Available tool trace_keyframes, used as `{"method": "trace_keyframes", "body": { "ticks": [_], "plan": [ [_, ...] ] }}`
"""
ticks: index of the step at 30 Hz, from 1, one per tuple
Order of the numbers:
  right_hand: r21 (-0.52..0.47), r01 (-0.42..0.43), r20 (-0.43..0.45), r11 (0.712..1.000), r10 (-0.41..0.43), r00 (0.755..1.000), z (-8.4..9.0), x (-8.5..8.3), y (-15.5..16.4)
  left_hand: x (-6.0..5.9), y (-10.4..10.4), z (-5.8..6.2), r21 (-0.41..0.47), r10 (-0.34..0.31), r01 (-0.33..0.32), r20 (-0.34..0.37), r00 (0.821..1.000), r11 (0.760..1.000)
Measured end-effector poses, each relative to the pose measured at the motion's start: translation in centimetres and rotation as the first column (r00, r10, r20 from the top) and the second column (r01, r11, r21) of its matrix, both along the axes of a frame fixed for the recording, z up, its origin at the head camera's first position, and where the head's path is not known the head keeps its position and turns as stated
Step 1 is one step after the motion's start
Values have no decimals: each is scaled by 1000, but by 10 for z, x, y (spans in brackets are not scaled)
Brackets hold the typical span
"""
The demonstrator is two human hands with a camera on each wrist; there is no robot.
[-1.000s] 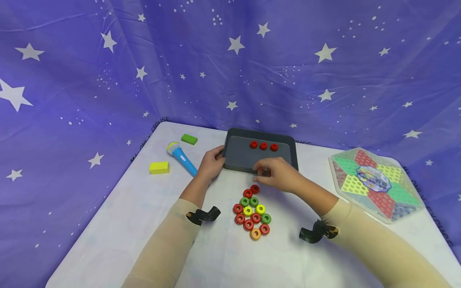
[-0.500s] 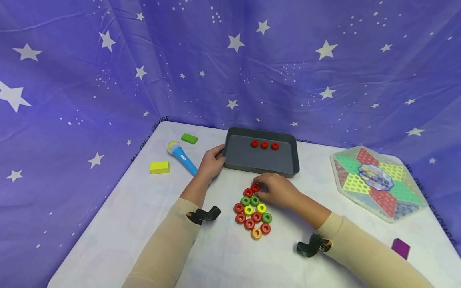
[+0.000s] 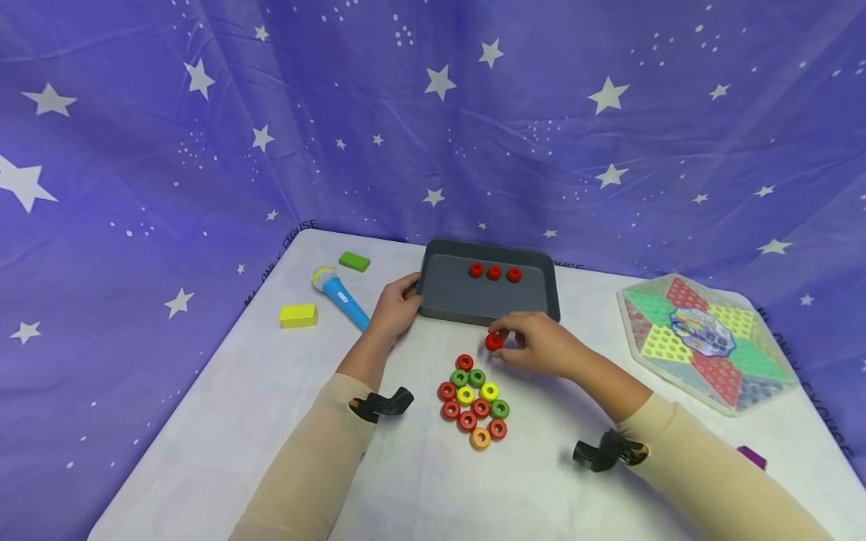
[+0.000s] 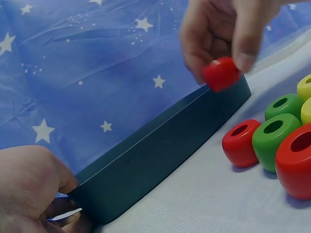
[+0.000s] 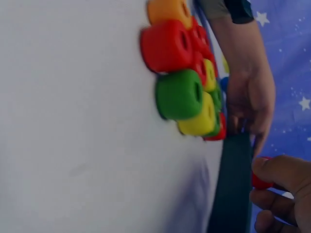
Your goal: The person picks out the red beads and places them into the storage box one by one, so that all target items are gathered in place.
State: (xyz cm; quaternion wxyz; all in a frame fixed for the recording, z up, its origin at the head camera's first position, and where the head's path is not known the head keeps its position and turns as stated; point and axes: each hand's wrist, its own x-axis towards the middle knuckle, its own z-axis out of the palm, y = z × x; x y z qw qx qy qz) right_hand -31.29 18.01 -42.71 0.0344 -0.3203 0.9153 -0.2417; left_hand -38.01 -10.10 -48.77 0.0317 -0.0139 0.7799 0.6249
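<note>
In the head view my left hand grips the left side of a dark grey rectangular tray, its thumb at the rim in the left wrist view. Between thumb and fingertips, my right hand pinches a red bead, raised off the table just in front of the tray's near wall. Inside the tray stand three red beads in a row near the back. A group of red, green, yellow and orange beads with holes lies on the white table, nearer to me than the tray.
To the left lie a blue toy microphone, a yellow block and a green block. A hexagonal star-patterned game board lies at right. Part of a purple block shows beside my right sleeve. A starry purple cloth hangs behind.
My right hand went down from the tray's front edge to the top of the bead group, took hold of a red bead and lifted it toward the tray. The left hand stayed put.
</note>
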Motion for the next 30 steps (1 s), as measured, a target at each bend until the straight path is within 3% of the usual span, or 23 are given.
{"method": "trace_keyframes", "body": {
  "ticks": [6,18,24,30],
  "plan": [
    [-13,-28,18,1000,28,999,24,-18,0,3,0,-4,-7,-2,2,18,1000,1000],
    [59,-60,55,996,57,997,67,-77,-29,4,-3,0,-21,13,-13,3,1000,1000],
    [108,-77,55,991,71,996,77,-100,-41,2,-3,1,-3,-3,3,-14,1000,1000],
    [185,-28,57,982,18,998,80,-118,-47,2,0,5,7,-8,8,-6,1000,1000]
  ]
}}
